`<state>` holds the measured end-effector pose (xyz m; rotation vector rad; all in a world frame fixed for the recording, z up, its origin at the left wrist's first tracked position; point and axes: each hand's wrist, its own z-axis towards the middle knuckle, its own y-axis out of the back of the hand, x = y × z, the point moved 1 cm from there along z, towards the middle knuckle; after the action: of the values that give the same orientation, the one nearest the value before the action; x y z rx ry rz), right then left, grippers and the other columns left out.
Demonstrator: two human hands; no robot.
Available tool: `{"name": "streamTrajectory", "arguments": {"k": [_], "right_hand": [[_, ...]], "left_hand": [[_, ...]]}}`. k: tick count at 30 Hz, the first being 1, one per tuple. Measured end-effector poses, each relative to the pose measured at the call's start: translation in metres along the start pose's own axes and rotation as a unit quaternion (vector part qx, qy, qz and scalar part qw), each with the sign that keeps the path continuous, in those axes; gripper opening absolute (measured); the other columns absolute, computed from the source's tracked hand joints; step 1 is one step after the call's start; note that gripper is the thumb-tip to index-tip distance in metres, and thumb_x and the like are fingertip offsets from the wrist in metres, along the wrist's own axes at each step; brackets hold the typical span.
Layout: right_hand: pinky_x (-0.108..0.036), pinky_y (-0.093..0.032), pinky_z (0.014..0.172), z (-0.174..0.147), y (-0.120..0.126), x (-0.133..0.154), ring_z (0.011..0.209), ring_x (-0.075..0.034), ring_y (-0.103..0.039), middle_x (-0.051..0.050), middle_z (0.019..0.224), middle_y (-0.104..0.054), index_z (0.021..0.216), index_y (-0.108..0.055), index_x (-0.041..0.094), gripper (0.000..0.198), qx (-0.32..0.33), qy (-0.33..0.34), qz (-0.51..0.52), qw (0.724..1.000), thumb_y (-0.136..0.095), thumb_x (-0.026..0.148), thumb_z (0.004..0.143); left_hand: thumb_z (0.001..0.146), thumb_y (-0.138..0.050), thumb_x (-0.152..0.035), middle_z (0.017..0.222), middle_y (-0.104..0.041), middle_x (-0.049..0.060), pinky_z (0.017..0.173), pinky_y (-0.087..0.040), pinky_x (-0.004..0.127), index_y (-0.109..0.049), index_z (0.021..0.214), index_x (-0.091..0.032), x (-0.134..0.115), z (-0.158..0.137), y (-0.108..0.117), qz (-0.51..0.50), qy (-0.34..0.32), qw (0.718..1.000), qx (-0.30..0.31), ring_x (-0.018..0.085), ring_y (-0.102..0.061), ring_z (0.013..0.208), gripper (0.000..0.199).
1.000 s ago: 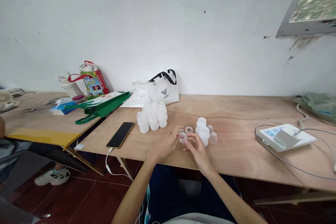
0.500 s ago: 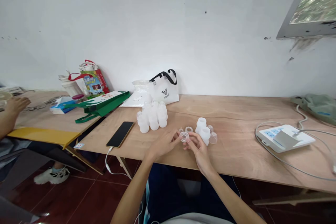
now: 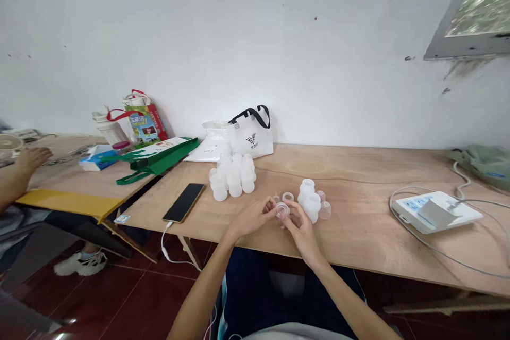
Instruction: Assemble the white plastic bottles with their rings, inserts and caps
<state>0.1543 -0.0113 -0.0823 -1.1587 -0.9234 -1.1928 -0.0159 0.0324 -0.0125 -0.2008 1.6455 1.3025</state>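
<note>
Hands meet over the near edge of the desk [image 3: 358,234], and between them is a small clear ring [image 3: 282,209]. The left hand [image 3: 250,219] pinches the ring from the left with thumb and fingertips closed on it. The right hand [image 3: 300,227] pinches it from the right, its fingers curled in close around the same piece. The ring is lifted just above the wood, in front of the person's lap.

Just behind the ring, a second clear ring [image 3: 287,197] lies flat on the desk. To the right of it stand two white bottles [image 3: 309,197], touching each other, with a clear cap [image 3: 324,210] lying beside them on the right. Farther back and to the left, a cluster of white bottles [image 3: 233,176] stands packed together. A phone [image 3: 184,202] lies face up near the left corner, with a white cable hanging from it over the edge.

At the wall, a white bag [image 3: 251,138] with black handles stands upright, and a green bag [image 3: 157,153] lies across the gap to the next desk. At the far right lies a white power strip [image 3: 436,210] with cables looping round it. At the far left, another person's hand [image 3: 32,158] rests on the neighbouring desk.
</note>
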Motion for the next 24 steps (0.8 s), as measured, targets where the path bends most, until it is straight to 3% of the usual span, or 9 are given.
{"name": "streamTrajectory", "arguments": {"k": [8, 19, 24], "right_hand": [[-0.032, -0.054, 0.069, 0.000, 0.001, -0.003, 0.083, -0.020, -0.066, -0.006, 0.107, -0.073, 0.119, -0.060, 0.027, 0.040, -0.009, 0.003, 0.006, 1.000, -0.073, 0.052, 0.090], [-0.027, -0.049, 0.060, 0.003, 0.000, -0.004, 0.063, -0.014, -0.057, 0.002, 0.078, -0.062, 0.109, -0.063, 0.027, 0.032, -0.027, 0.017, -0.008, 0.999, -0.075, 0.047, 0.088], [-0.024, -0.044, 0.048, 0.002, -0.004, -0.004, 0.053, -0.012, -0.054, 0.003, 0.078, -0.061, 0.105, -0.058, 0.026, 0.028, -0.051, -0.007, 0.003, 0.999, -0.068, 0.048, 0.091]], "left_hand": [[0.104, -0.044, -0.055, 0.085, -0.066, 0.000, 0.073, -0.043, 0.029, -0.059, 0.098, -0.021, -0.002, -0.001, -0.003, 0.005, -0.015, 0.999, 0.033, 0.018, -0.059, 0.079, 0.038], [0.105, -0.042, -0.045, 0.091, -0.068, 0.002, 0.073, -0.039, 0.031, -0.060, 0.093, -0.021, -0.005, 0.005, -0.018, 0.044, -0.026, 0.998, -0.026, 0.020, -0.060, 0.080, 0.032], [0.104, -0.045, -0.046, 0.081, -0.065, 0.001, 0.067, -0.038, 0.030, -0.059, 0.088, -0.020, -0.015, -0.002, -0.015, 0.058, -0.033, 0.998, -0.010, 0.019, -0.058, 0.074, 0.033]]}}
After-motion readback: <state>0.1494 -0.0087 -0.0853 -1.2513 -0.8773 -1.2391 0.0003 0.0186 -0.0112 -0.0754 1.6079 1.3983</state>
